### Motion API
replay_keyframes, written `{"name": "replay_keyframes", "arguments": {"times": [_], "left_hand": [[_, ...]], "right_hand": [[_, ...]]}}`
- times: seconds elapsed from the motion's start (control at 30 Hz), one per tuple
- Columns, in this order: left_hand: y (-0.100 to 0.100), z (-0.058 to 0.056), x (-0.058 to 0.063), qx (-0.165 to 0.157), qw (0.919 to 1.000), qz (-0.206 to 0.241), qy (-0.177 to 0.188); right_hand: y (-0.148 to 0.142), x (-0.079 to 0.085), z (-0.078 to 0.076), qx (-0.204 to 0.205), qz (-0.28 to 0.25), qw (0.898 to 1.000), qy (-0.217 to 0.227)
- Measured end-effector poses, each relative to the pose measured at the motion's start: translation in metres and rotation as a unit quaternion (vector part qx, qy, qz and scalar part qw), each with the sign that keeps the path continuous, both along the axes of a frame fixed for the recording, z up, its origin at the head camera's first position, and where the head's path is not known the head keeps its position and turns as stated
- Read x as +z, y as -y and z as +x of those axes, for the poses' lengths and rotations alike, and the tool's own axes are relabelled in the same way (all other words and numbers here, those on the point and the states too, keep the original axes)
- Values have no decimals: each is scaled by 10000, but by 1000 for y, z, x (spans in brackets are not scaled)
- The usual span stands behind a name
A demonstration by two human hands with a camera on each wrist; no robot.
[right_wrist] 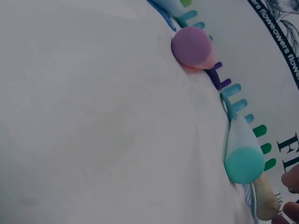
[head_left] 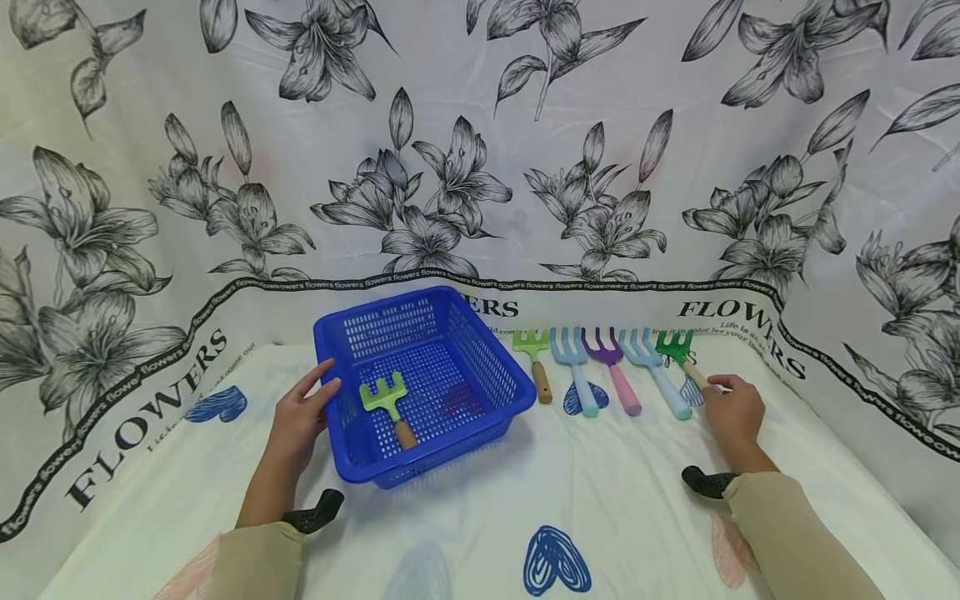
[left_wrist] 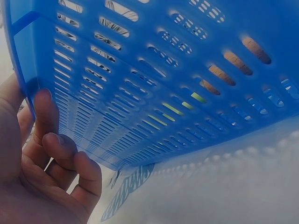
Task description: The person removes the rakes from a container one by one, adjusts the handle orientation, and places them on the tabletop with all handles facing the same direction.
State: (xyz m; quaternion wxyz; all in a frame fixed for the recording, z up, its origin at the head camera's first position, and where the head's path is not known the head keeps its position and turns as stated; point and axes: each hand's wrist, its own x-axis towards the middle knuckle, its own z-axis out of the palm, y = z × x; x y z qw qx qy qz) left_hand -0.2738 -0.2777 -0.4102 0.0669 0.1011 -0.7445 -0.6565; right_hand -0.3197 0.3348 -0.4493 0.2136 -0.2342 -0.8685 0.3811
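Observation:
My left hand (head_left: 302, 412) grips the left rim of a blue plastic basket (head_left: 517, 398); in the left wrist view its fingers (left_wrist: 86, 172) curl by the perforated wall. Inside lies a light-green hand fork (head_left: 386, 396) with a wooden handle. On the right, my right hand (head_left: 735, 412) pinches the wooden handle end of a dark-green hand fork (head_left: 678, 346). Only its fingertips (right_wrist: 292, 178) show at the right wrist view's edge. Left of that fork lie a blue hand fork (head_left: 656, 371), a purple-and-pink one (head_left: 617, 367), another blue one (head_left: 576, 367) and a light-green one (head_left: 534, 358).
A white cloth (head_left: 480, 533) printed with hearts covers the table. Behind it hangs a flower-printed curtain (head_left: 480, 242) with a black lettered band. The basket stands left of the fork row, its right corner close to the nearest fork. Black straps (head_left: 318, 512) circle both wrists.

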Motion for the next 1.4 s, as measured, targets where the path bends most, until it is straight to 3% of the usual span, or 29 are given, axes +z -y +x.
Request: {"name": "replay_keyframes", "arguments": {"times": [0.27, 0.63, 0.97, 1.2, 1.4], "left_hand": [[1, 0, -2, -22, 10000, 75, -34], [2, -1, -1, -23, 10000, 66, -61], [2, -1, -1, -53, 9999, 72, -74], [1, 0, 0, -92, 9998, 140, -80], [1, -1, -1, -53, 9999, 143, -80]], "right_hand": [[21, 18, 1, 141, -209, 9995, -202], [63, 35, 11, 740, -421, 9952, -479], [100, 48, 21, 1543, -1095, 9810, -433], [126, 58, 29, 2142, -850, 9722, -407], [144, 60, 35, 2632, -470, 9611, -688]]}}
